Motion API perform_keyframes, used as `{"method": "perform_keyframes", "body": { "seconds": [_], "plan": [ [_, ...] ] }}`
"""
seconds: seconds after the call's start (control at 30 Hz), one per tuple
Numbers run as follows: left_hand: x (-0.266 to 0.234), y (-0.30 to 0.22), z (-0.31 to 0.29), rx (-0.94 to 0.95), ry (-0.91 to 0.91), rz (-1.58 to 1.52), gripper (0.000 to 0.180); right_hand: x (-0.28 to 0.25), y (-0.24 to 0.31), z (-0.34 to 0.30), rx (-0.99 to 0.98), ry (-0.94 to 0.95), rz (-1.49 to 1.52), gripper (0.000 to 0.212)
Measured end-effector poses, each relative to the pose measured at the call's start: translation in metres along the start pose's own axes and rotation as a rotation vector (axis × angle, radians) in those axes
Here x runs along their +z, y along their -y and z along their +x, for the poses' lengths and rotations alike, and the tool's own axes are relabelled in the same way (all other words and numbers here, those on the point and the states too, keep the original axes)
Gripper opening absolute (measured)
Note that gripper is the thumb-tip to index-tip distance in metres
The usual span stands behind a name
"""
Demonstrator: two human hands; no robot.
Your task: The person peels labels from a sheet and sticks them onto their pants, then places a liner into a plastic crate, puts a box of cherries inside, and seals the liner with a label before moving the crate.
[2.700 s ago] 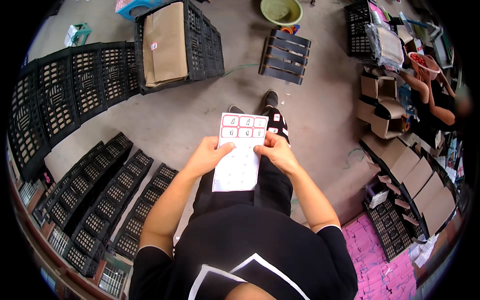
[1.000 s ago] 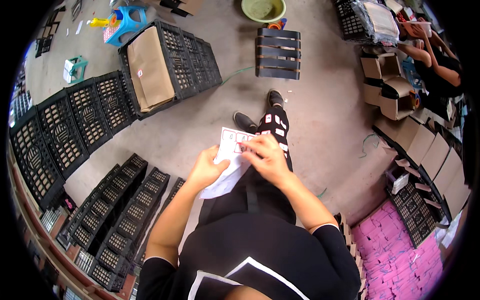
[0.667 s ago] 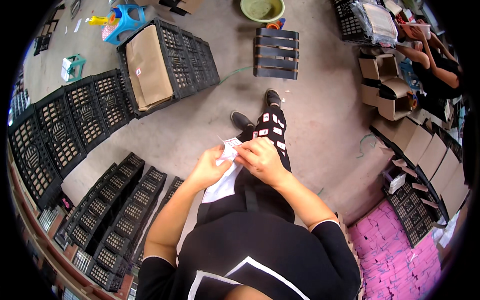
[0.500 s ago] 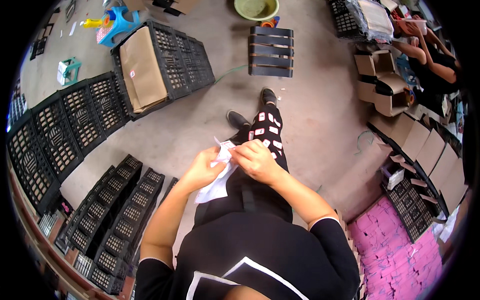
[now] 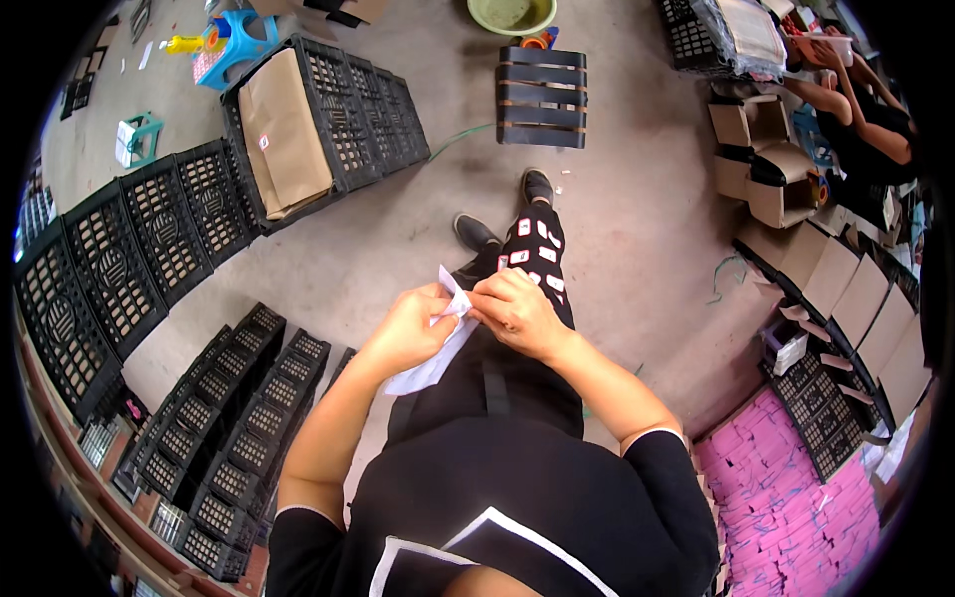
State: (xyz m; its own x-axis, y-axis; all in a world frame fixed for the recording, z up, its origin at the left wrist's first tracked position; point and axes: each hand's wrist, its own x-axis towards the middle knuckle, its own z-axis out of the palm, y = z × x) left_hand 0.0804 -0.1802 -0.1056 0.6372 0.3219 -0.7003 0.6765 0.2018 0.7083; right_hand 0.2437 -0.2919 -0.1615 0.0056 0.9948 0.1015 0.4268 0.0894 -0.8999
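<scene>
A white paper sheet [image 5: 435, 365], apparently a label sheet, hangs creased over my lap. My left hand [image 5: 411, 328] is closed on it, thumb on top. The fingers of my right hand [image 5: 519, 313] pinch together at the sheet's upper right edge, touching the left fingertips; whether a label sits between them is hidden. Several small white labels with red borders [image 5: 547, 256] are stuck on my black trouser leg [image 5: 553, 236], just beyond the right hand.
A slatted black stool [image 5: 542, 99] stands ahead, below a green basin [image 5: 512, 12]. Black crates [image 5: 343, 124] line the left, one topped with brown cardboard [image 5: 284, 139]. Open cartons [image 5: 753, 124] and a seated person [image 5: 860, 119] are at right, pink bundles [image 5: 786, 478] at lower right.
The sheet has tilted, its lower end lifting slightly and its top corner rising. My right hand has turned a little and shifted slightly right, still pinching at the sheet's edge.
</scene>
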Motion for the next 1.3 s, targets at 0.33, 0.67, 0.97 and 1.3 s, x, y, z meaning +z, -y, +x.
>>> {"method": "perform_keyframes", "body": {
  "seconds": [0.33,0.67,0.97,1.3],
  "plan": [
    [-0.011,0.021,-0.002,0.005,-0.100,-0.024,0.020,-0.017,-0.049,-0.018,0.691,-0.301,0.750,0.006],
    [-0.006,0.029,0.000,-0.099,-0.127,0.050,0.020,-0.012,-0.124,-0.074,0.343,0.061,-0.542,0.009],
    [-0.004,0.023,0.004,-0.155,-0.087,0.093,0.022,0.011,-0.128,-0.082,0.535,0.206,-0.536,0.010],
    [-0.007,0.020,0.007,-0.223,-0.077,-0.394,0.027,-0.030,-0.009,0.005,0.841,0.034,0.557,0.055]
  ]
}}
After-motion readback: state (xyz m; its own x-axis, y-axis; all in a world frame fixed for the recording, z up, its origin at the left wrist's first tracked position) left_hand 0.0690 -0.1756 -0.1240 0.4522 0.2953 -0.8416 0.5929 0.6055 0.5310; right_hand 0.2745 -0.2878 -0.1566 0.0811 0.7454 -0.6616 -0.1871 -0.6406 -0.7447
